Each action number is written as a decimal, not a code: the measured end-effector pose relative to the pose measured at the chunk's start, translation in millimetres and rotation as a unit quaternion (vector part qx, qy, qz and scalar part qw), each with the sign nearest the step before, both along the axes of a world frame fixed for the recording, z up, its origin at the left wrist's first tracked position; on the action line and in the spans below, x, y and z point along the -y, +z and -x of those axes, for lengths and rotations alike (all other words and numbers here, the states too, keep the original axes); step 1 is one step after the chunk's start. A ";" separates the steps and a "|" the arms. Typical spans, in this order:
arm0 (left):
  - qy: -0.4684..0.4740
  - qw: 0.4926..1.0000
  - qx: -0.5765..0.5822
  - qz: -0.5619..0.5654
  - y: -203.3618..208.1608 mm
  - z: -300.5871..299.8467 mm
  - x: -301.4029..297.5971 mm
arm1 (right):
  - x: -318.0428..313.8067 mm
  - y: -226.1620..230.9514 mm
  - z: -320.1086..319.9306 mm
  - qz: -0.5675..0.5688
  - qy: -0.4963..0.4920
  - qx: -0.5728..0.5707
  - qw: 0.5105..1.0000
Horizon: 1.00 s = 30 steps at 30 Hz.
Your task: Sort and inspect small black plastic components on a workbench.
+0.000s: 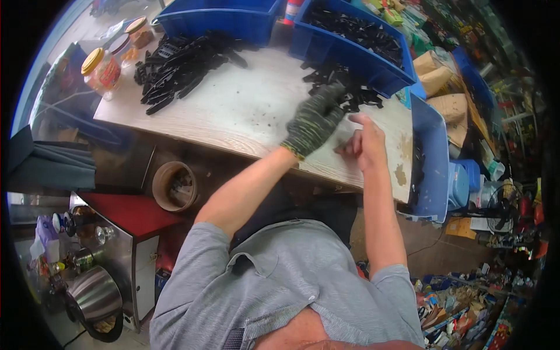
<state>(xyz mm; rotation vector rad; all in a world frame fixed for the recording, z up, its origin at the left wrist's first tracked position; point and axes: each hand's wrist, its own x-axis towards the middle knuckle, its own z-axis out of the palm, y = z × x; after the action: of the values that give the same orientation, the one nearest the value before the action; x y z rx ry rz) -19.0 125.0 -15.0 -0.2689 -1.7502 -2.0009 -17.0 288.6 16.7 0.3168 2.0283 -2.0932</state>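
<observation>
My left hand (314, 121), in a dark green-and-black knitted glove, reaches over the far right of the pale table. Its fingertips are at a small heap of black plastic pieces (364, 98), and dark glove and dark pieces blend, so any hold is hidden. Just to the right, my bare right hand (367, 143) hovers above the tabletop with the index finger extended and the other fingers loosely bent. Nothing shows in it. A larger pile of long black plastic pieces (181, 67) lies at the table's far left.
Behind the heap stands a blue bin (356, 49) of black pieces, with another blue bin (219, 23) to its left. A lighter blue bin (431, 157) sits against the table's right edge. Lidded jars (105, 70) stand at the left corner. A round bucket (175, 185) is below the front edge.
</observation>
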 end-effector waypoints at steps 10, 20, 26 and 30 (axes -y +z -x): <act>0.057 0.939 -0.014 0.339 -3.0 -21.7 -3.7 | 31.9 0.0 -17.8 0.019 0.032 -0.064 0.997; 0.421 0.746 0.155 0.493 1.5 -52.1 178.0 | 47.7 -0.7 -34.2 0.130 0.013 -0.029 0.991; 0.393 0.667 0.264 0.576 12.8 -68.7 218.9 | 47.4 -4.8 -31.5 0.103 0.034 -0.046 0.993; 0.364 0.656 0.152 0.643 13.1 -72.4 205.3 | 46.4 -4.5 -30.9 0.086 0.049 -0.054 0.994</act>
<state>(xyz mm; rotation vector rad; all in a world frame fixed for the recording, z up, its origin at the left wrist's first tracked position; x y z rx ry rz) 53.4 -80.3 -1.9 0.3489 -2.5954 0.0059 13.9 242.2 12.2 0.0745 1.8612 -2.2481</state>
